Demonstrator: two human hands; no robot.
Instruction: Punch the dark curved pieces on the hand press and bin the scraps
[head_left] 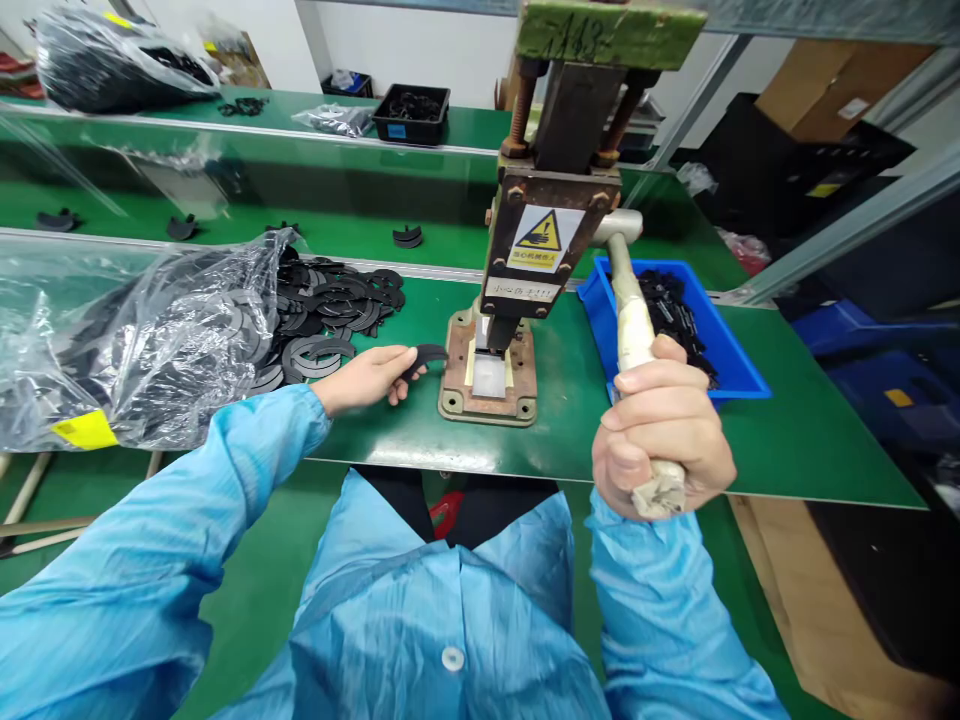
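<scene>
My left hand (369, 378) pinches a curved black plastic part (427, 356) between thumb and fingers, just left of the press base. My right hand (664, 430) is wrapped round the taped lever handle (628, 300) of a hand press (551, 235). The press ram comes down close above a pale block (489, 378) on the rusty base plate (491, 408); whether it touches the block I cannot tell. Left of my left hand lies a heap of curved black parts (337, 300), spilling from a clear plastic bag (150, 340).
A blue bin (739, 355) holding black parts stands right of the press, behind my right hand. Beyond the green bench (555, 455), a lower strip carries a few curved parts (407, 237). A black tray (412, 115) and a filled plastic bag (112, 60) sit on the far shelf.
</scene>
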